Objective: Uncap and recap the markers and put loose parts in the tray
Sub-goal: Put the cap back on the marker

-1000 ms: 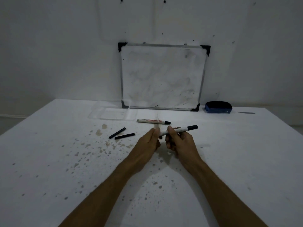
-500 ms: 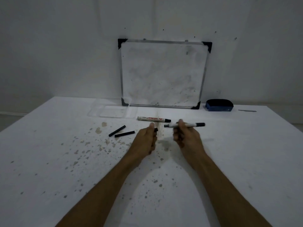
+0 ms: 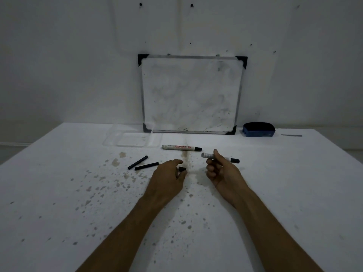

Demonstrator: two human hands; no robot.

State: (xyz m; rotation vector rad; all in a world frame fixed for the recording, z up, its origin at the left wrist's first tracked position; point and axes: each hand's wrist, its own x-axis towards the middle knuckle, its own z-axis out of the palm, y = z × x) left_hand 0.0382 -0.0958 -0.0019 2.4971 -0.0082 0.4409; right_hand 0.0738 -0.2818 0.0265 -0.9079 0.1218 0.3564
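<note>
The right hand [image 3: 222, 171] pinches a marker [image 3: 220, 157] between thumb and fingers, its barrel lying crosswise with the dark end pointing right. The left hand [image 3: 167, 179] pinches a small black cap [image 3: 182, 169] at its fingertips — just apart from the marker. Beyond both hands a second marker [image 3: 181, 147] lies flat on the table [image 3: 59, 193]. Two black sticks [image 3: 142, 164] rest left of the left hand, and the clear tray [image 3: 129, 141] sits farther back — empty, as far as can be seen.
</note>
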